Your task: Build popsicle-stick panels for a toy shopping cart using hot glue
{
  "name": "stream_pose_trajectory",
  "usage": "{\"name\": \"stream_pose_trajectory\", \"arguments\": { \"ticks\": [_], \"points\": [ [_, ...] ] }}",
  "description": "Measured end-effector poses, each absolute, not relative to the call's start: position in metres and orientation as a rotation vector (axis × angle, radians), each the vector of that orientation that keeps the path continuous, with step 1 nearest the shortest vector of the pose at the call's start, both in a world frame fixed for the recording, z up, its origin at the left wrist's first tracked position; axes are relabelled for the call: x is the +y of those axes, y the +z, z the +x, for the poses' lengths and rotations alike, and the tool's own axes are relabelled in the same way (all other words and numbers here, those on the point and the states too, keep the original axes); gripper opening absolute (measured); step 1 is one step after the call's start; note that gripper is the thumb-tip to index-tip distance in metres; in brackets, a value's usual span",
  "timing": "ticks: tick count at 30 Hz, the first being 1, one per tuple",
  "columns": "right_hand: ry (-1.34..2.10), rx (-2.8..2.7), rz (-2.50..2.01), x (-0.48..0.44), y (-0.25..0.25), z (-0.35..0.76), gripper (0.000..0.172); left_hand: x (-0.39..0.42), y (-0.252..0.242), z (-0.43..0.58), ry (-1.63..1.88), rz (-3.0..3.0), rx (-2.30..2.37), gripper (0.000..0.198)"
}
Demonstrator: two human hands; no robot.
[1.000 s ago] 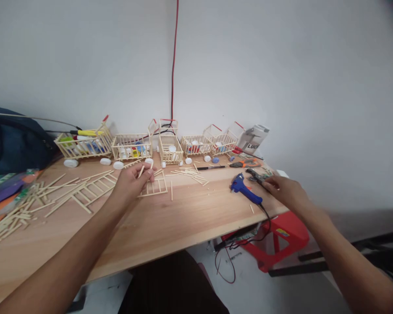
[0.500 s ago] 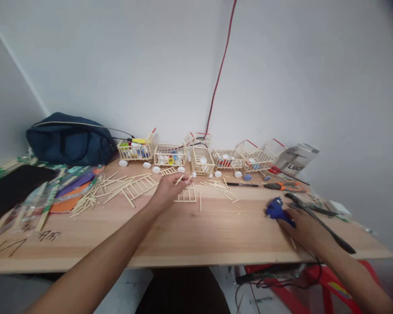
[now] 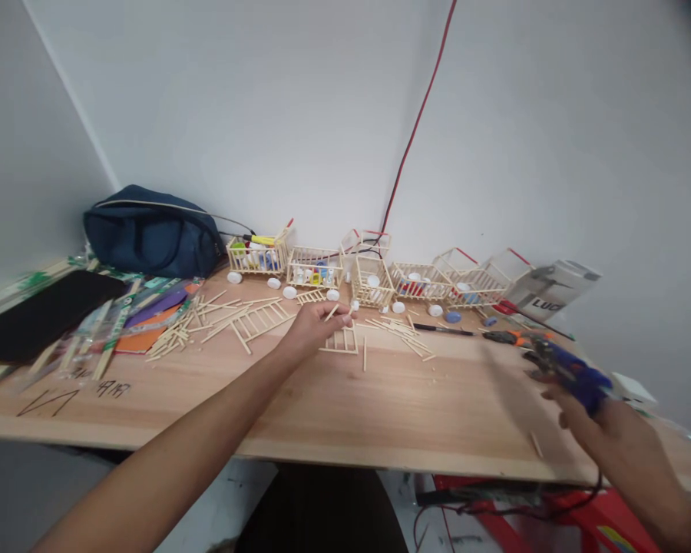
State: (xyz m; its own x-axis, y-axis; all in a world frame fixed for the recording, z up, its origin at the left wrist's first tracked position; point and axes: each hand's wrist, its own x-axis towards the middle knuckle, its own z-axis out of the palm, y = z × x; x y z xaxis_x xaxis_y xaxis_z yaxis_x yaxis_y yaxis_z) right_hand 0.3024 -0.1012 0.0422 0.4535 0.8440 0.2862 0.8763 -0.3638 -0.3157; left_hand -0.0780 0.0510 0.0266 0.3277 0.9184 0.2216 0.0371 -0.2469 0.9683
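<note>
My left hand is closed in a pinch on a short wooden stick, just over the table. Beneath its fingers lies a small ladder-like stick frame, partly covered by the hand. A single loose stick lies just right of that frame. On the right, my right hand is wrapped around a blue glue gun, held up above the tabletop with its nose pointing toward the back left. The glue gun is slightly blurred, and its cord hangs past the table edge.
Several stick-built toy carts with round wheels line the wall. Loose sticks and a larger ladder frame lie left. A blue bag stands at the back left. Pliers, a pen and a box are right.
My right hand has lifted the blue glue gun off the table and moved it right. My left hand keeps its pinch over the frame. The whole view has shifted slightly.
</note>
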Motion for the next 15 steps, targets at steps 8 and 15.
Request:
{"name": "stream_pose_trajectory", "arguments": {
  "ticks": [8,15],
  "points": [
    [0.911,-0.942,-1.344,-0.061,0.054,0.214,0.034,0.055,0.023,-0.078,1.183,1.607,0.89,0.025],
    [1.209,-1.22,-1.068,-0.015,0.041,0.149,0.048,0.062,0.018,-0.081,1.268,1.68,0.903,0.02]
  ]
}}
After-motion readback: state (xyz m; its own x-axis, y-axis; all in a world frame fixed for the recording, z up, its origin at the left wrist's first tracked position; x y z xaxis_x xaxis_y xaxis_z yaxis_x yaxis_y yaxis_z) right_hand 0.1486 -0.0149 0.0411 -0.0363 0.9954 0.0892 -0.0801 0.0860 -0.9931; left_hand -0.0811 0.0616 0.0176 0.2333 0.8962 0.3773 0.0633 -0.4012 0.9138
